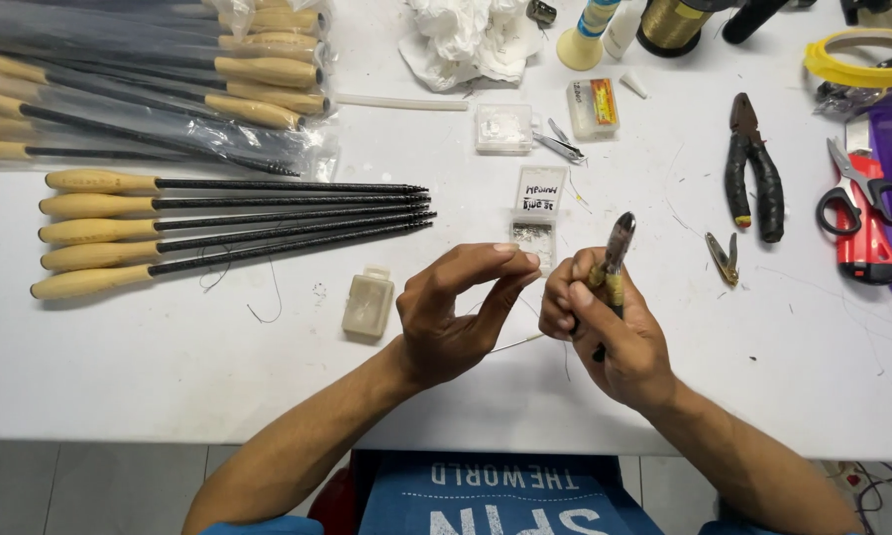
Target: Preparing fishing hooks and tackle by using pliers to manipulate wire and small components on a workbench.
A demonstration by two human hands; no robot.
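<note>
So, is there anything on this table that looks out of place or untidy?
Mostly tidy. Loose thread ends lie scattered on the white table near the row of rods, and a crumpled white cloth sits at the far edge. Nothing looks spilled or broken.

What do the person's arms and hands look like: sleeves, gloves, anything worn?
Both hands, left hand and right hand, are bare: no gloves, and no rings or watch in view. Forearms are uncovered up to blue short sleeves at the bottom edge.
</note>
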